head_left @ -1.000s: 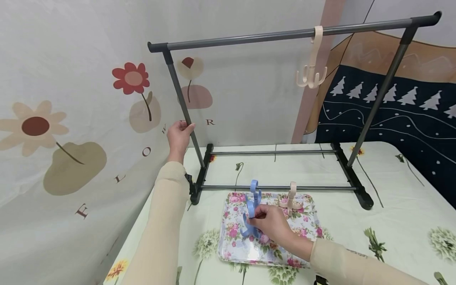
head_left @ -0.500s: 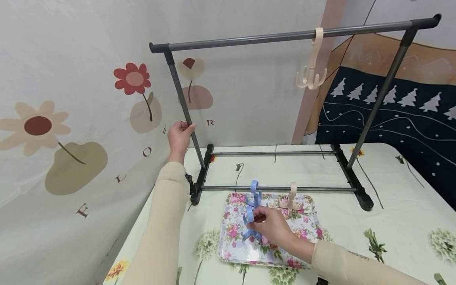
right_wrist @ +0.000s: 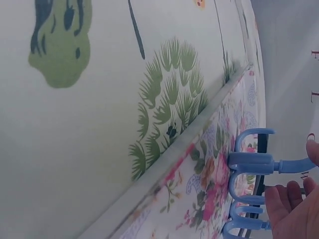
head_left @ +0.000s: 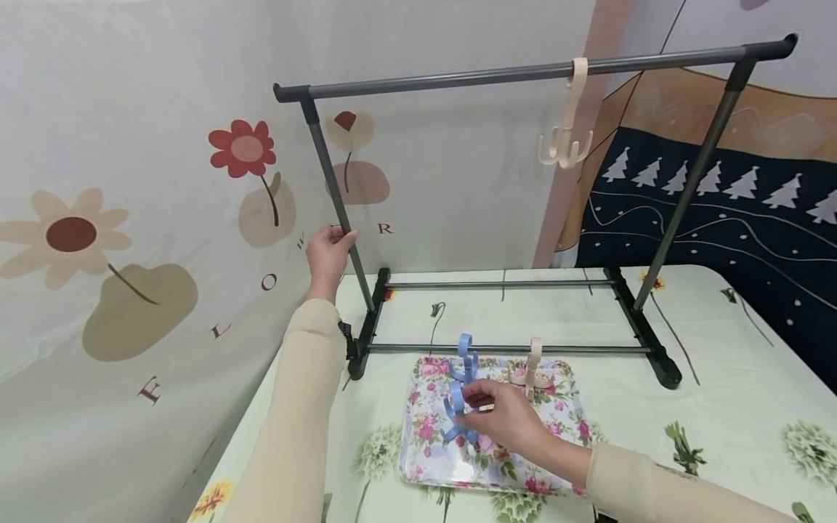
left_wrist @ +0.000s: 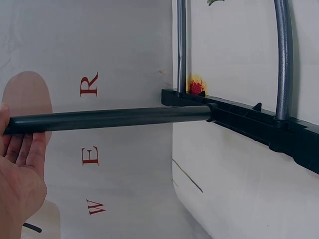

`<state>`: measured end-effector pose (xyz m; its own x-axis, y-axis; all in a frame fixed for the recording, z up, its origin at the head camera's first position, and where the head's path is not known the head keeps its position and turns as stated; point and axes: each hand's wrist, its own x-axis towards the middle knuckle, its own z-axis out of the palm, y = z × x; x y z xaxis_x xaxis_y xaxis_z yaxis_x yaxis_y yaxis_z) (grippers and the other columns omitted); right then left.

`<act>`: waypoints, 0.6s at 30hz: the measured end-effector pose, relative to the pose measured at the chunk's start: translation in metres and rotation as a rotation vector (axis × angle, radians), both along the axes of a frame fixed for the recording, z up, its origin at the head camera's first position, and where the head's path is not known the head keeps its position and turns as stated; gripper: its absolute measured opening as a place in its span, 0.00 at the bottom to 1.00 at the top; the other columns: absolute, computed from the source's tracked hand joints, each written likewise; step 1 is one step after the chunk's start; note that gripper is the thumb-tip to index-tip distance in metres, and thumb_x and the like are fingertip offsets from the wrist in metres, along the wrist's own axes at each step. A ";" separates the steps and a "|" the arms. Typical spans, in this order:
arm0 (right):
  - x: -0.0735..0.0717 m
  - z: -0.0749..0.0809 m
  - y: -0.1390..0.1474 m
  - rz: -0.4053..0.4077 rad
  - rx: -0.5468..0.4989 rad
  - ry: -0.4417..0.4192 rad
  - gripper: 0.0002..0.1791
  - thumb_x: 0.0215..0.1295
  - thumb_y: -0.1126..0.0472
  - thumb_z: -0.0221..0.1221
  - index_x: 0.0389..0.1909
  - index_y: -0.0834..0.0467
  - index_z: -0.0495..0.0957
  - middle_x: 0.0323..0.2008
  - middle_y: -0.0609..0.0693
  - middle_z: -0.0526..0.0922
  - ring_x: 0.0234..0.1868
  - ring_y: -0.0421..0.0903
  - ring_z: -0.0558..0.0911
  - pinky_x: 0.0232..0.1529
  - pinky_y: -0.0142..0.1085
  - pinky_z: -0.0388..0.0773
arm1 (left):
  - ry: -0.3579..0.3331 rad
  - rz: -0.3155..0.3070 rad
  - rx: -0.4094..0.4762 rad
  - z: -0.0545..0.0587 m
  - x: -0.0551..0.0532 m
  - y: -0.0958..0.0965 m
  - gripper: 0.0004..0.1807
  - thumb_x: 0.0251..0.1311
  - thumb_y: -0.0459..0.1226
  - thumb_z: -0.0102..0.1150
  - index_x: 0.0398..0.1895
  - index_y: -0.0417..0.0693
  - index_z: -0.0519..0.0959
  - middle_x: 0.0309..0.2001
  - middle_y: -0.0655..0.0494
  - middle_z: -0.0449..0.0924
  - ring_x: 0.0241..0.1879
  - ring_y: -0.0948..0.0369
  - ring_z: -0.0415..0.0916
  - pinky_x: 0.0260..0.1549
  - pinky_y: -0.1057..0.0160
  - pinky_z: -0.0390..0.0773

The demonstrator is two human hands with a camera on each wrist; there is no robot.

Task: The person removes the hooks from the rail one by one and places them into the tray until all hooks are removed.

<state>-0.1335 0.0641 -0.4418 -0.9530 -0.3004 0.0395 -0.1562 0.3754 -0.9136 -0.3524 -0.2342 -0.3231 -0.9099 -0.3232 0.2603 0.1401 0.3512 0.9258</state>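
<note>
My left hand (head_left: 327, 256) grips the left upright post (left_wrist: 114, 118) of a dark grey garment rack (head_left: 451, 77), thumb on one side and fingers on the other. Low at the front, my right hand (head_left: 506, 415) is beside the nearer blue multi-prong hook (head_left: 455, 407), thumb and fingers parted around its stem. In the right wrist view, that blue hook (right_wrist: 251, 162) stands prongs down on a floral tray (head_left: 428, 465), its stem between thumb and fingers. A second blue hook (head_left: 466, 359) and a pale pink hook (head_left: 533, 363) stand just behind.
Another pale pink hook (head_left: 566, 142) hangs from the rack's top bar, right of the middle. The rack's black feet (head_left: 634, 319) stand on a flower-print tablecloth (head_left: 732, 407), joined by two low crossbars. Behind hangs a printed wall cloth (head_left: 458, 181).
The nearer blue hook has come down onto the tray. My right thumb and fingers have parted from it, and the hand has shifted slightly right. My left hand keeps its hold.
</note>
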 end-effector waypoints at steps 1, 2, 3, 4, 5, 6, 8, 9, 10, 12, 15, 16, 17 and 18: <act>0.001 0.002 0.001 0.004 -0.008 -0.006 0.22 0.55 0.56 0.73 0.49 0.59 0.81 0.44 0.50 0.84 0.48 0.53 0.83 0.42 0.33 0.81 | -0.001 0.000 -0.001 0.000 0.000 0.000 0.16 0.67 0.43 0.63 0.48 0.41 0.77 0.48 0.47 0.81 0.50 0.54 0.77 0.55 0.55 0.72; 0.002 0.003 0.003 0.008 -0.016 -0.011 0.23 0.55 0.56 0.73 0.50 0.59 0.81 0.45 0.51 0.84 0.49 0.54 0.82 0.42 0.33 0.81 | -0.001 0.000 -0.001 0.000 0.000 0.000 0.16 0.67 0.43 0.63 0.49 0.40 0.77 0.48 0.47 0.81 0.50 0.54 0.77 0.55 0.55 0.72; 0.003 0.005 0.004 0.013 -0.026 -0.020 0.24 0.55 0.56 0.74 0.51 0.60 0.81 0.46 0.52 0.84 0.49 0.55 0.82 0.42 0.34 0.81 | -0.001 0.000 -0.001 0.000 0.000 0.000 0.16 0.67 0.43 0.63 0.49 0.40 0.78 0.48 0.47 0.81 0.50 0.54 0.77 0.55 0.55 0.72; 0.003 0.006 0.006 0.019 -0.033 -0.026 0.25 0.55 0.56 0.73 0.51 0.61 0.80 0.46 0.54 0.84 0.49 0.55 0.82 0.43 0.34 0.81 | 0.000 0.001 0.000 0.000 0.001 0.000 0.16 0.67 0.43 0.63 0.48 0.40 0.78 0.47 0.47 0.81 0.50 0.54 0.77 0.55 0.54 0.72; 0.003 0.008 0.007 0.021 -0.035 -0.026 0.25 0.54 0.56 0.74 0.52 0.61 0.80 0.47 0.55 0.83 0.50 0.56 0.82 0.43 0.34 0.81 | 0.000 0.002 0.000 0.000 0.001 0.000 0.16 0.67 0.43 0.63 0.48 0.40 0.78 0.47 0.47 0.81 0.49 0.54 0.77 0.55 0.54 0.72; 0.004 0.009 0.009 0.022 -0.038 -0.027 0.26 0.54 0.56 0.74 0.52 0.62 0.80 0.47 0.56 0.83 0.50 0.56 0.82 0.43 0.34 0.81 | -0.001 0.002 0.001 0.001 0.001 0.000 0.16 0.67 0.43 0.63 0.48 0.40 0.78 0.47 0.47 0.81 0.49 0.54 0.77 0.55 0.54 0.72; 0.004 0.012 0.013 0.022 -0.040 -0.027 0.27 0.54 0.57 0.74 0.52 0.63 0.79 0.48 0.57 0.83 0.50 0.57 0.81 0.44 0.34 0.81 | -0.003 0.003 0.003 0.001 0.002 0.001 0.16 0.67 0.43 0.63 0.48 0.41 0.78 0.48 0.47 0.81 0.50 0.54 0.77 0.55 0.54 0.72; 0.004 0.013 0.014 0.021 -0.040 -0.025 0.27 0.54 0.57 0.74 0.53 0.64 0.79 0.48 0.58 0.83 0.51 0.58 0.81 0.45 0.35 0.81 | -0.005 0.004 0.004 0.001 0.002 0.000 0.16 0.67 0.43 0.63 0.49 0.41 0.78 0.48 0.47 0.81 0.50 0.54 0.77 0.55 0.54 0.71; 0.004 0.014 0.016 0.018 -0.038 -0.017 0.27 0.54 0.57 0.74 0.52 0.65 0.79 0.48 0.58 0.82 0.51 0.58 0.81 0.46 0.35 0.81 | -0.008 0.004 0.004 0.002 0.002 0.000 0.16 0.67 0.43 0.62 0.49 0.41 0.78 0.48 0.47 0.81 0.50 0.54 0.77 0.56 0.54 0.71; 0.003 0.015 0.020 0.009 -0.039 -0.011 0.26 0.54 0.57 0.74 0.52 0.64 0.79 0.48 0.58 0.82 0.51 0.58 0.81 0.47 0.35 0.80 | -0.015 0.005 0.003 0.002 0.002 0.000 0.16 0.67 0.43 0.62 0.49 0.41 0.78 0.49 0.47 0.81 0.51 0.54 0.77 0.56 0.54 0.71; 0.002 0.018 0.025 -0.002 -0.026 0.010 0.25 0.54 0.56 0.74 0.51 0.63 0.80 0.48 0.57 0.83 0.51 0.58 0.81 0.47 0.35 0.80 | -0.021 0.005 0.002 0.002 0.002 0.000 0.16 0.67 0.43 0.63 0.49 0.41 0.78 0.49 0.47 0.81 0.51 0.54 0.77 0.56 0.54 0.71; 0.002 0.019 0.027 -0.006 -0.021 0.020 0.25 0.54 0.56 0.74 0.51 0.62 0.80 0.47 0.56 0.83 0.50 0.58 0.81 0.47 0.34 0.80 | -0.022 0.006 0.001 0.003 0.002 0.000 0.16 0.67 0.43 0.63 0.49 0.41 0.78 0.49 0.47 0.81 0.51 0.53 0.77 0.56 0.53 0.71; 0.001 0.020 0.029 -0.007 -0.015 0.026 0.24 0.55 0.56 0.73 0.51 0.62 0.80 0.47 0.56 0.83 0.50 0.58 0.81 0.47 0.34 0.80 | -0.022 0.005 0.002 0.003 0.002 0.000 0.16 0.67 0.43 0.63 0.49 0.41 0.78 0.49 0.47 0.81 0.51 0.54 0.77 0.56 0.53 0.71; 0.001 0.020 0.031 -0.010 -0.009 0.036 0.24 0.55 0.56 0.73 0.50 0.62 0.80 0.47 0.55 0.83 0.50 0.58 0.81 0.47 0.34 0.80 | -0.021 0.004 0.001 0.003 0.002 0.000 0.16 0.67 0.43 0.63 0.49 0.41 0.78 0.48 0.47 0.81 0.51 0.54 0.77 0.56 0.53 0.71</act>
<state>-0.1324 0.0948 -0.4214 -0.9537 -0.2907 0.0764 -0.1853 0.3685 -0.9110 -0.3502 -0.2340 -0.3198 -0.9138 -0.3274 0.2402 0.1186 0.3506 0.9290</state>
